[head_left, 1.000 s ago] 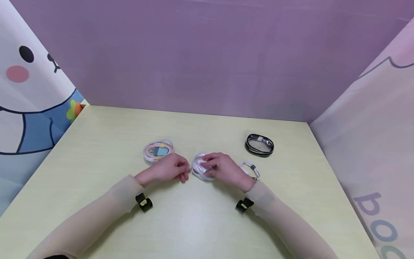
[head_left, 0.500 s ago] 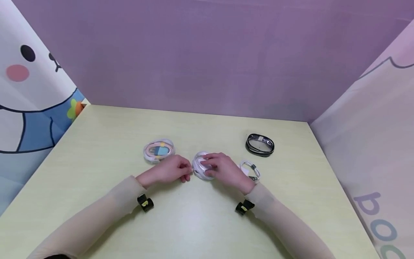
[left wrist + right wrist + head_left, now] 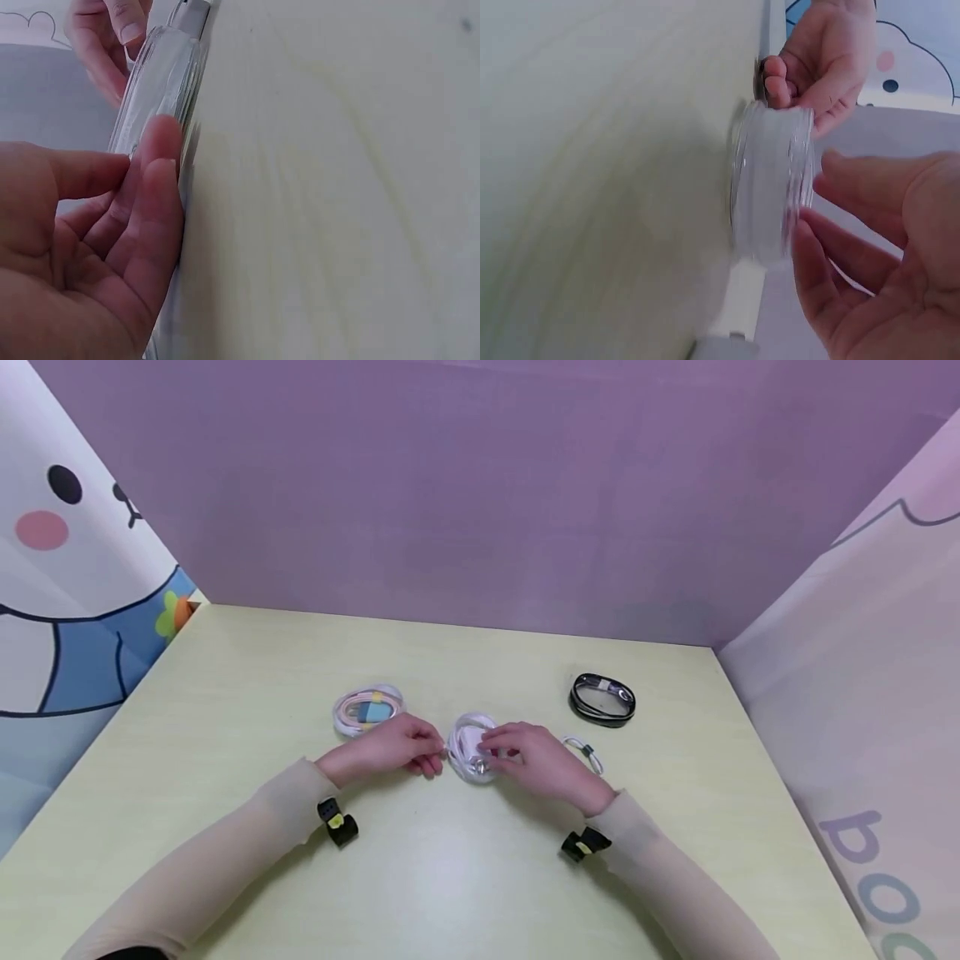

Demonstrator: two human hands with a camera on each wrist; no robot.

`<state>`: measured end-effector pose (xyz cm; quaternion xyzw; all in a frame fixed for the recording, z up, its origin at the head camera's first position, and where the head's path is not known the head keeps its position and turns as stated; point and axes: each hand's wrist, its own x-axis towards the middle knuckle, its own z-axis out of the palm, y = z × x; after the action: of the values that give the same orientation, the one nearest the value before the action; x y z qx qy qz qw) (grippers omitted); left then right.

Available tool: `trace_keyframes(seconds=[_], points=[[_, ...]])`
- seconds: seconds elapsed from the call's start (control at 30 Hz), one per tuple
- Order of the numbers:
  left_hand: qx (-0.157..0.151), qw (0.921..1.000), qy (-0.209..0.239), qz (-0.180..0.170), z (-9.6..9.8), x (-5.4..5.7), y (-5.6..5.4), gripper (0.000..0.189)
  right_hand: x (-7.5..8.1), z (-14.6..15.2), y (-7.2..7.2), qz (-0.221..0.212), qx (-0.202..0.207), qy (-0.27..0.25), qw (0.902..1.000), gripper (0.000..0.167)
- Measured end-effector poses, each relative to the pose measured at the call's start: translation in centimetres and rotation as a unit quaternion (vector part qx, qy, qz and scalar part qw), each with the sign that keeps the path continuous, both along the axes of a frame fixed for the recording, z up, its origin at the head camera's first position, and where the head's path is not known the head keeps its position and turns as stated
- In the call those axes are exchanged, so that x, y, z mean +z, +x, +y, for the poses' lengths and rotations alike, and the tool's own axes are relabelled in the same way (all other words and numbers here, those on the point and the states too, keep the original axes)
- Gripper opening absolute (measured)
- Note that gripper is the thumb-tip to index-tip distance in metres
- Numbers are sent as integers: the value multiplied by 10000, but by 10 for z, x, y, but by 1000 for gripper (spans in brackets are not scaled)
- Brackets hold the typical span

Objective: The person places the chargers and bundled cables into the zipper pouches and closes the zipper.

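A coiled white cable (image 3: 467, 745) lies on the table between the two hands, with a white block and a shiny metallic piece in its middle. My left hand (image 3: 392, 747) pinches at the coil's left edge with thumb and forefinger; in the left wrist view the fingertips (image 3: 160, 135) meet right at the rim. My right hand (image 3: 542, 764) is over the coil's right side. In the right wrist view its thumb and fingers are spread apart, with fingertips (image 3: 804, 225) at the upper face of the coil (image 3: 769, 187).
A pink and white coiled cable (image 3: 347, 720) with a blue plug lies behind the left hand. A black coiled cable (image 3: 602, 720) is at the back right. A small white cable (image 3: 596, 762) with a dark tie is partly hidden behind the right hand. A purple panel (image 3: 465, 510) stands behind the table.
My right hand has shifted right and its fingers have come away from the middle of the white coil, baring its centre. My left hand has moved slightly right, up to the coil's edge.
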<state>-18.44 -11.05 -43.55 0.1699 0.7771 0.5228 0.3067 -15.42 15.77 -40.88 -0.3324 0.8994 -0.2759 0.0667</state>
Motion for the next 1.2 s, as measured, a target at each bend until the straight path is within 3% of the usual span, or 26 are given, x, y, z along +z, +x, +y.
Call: trace_keyframes(seconds=[0.17, 0.3, 0.4, 0.57, 0.73, 0.87, 1.0, 1.1, 1.2], points=[[94, 9997, -99, 218, 4, -1, -2, 23, 5, 9, 2, -249, 270, -270, 9990, 28], [136, 9991, -178, 367, 7, 0, -3, 23, 5, 6, -2, -387, 189, -766, 9961, 26], [129, 9987, -212, 436, 8, 0, -4, 24, 0, 0, -7, -248, 131, -974, 9949, 28], [-19, 9967, -401, 706, 8, -2, -6, 23, -7, -11, -15, 173, 283, -611, 9976, 35], [-174, 9923, -669, 1030, 7, -2, -6, 22, -10, -17, -20, 42, 244, -251, 9994, 38], [-320, 9826, -1052, 1497, 7, 3, -3, 22, -9, -17, -20, -95, 140, -188, 9997, 38], [-539, 9626, -1539, 2164, 8, 9, 2, 22, -7, -18, -20, -128, 102, -110, 9998, 37], [-742, 9502, -1739, 2477, 9, 13, 7, 22, -7, -18, -22, -137, 95, -98, 9998, 36], [-953, 9509, -1644, 2444, 11, 13, 13, 22, -7, -18, -22, -130, 90, -97, 9998, 36]])
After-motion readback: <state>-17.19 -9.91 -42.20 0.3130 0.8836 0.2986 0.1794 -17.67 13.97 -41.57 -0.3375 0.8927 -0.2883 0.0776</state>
